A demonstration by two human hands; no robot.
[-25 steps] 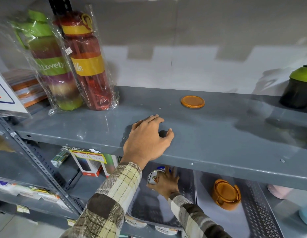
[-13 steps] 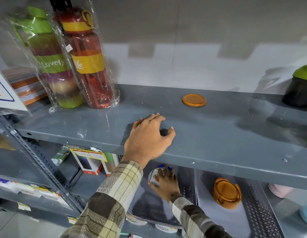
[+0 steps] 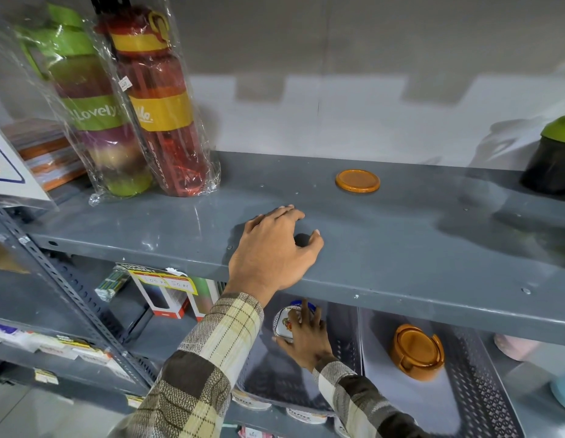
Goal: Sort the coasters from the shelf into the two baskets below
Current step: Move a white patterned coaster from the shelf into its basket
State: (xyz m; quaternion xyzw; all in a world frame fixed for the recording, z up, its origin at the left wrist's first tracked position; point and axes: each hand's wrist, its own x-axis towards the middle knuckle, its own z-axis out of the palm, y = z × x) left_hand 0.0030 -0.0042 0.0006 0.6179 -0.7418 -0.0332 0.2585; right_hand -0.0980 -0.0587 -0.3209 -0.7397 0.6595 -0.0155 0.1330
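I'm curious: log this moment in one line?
left hand: resting on shelf | right hand: placing patterned coaster | orange coaster: unsorted

Bare shelf (image 3: 401,248) lies open around the orange coaster (image 3: 357,181); wrapped bottles (image 3: 154,121) crowd its left.

orange coaster (image 3: 357,181) | flat on shelf (image 3: 401,248) | white patterned coaster (image 3: 285,324) | left basket (image 3: 347,336)

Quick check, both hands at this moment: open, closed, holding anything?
Left hand: open, empty, resting palm-down on the grey shelf.
Right hand: fingers on the patterned white coaster in the left basket; whether it grips it cannot be told.
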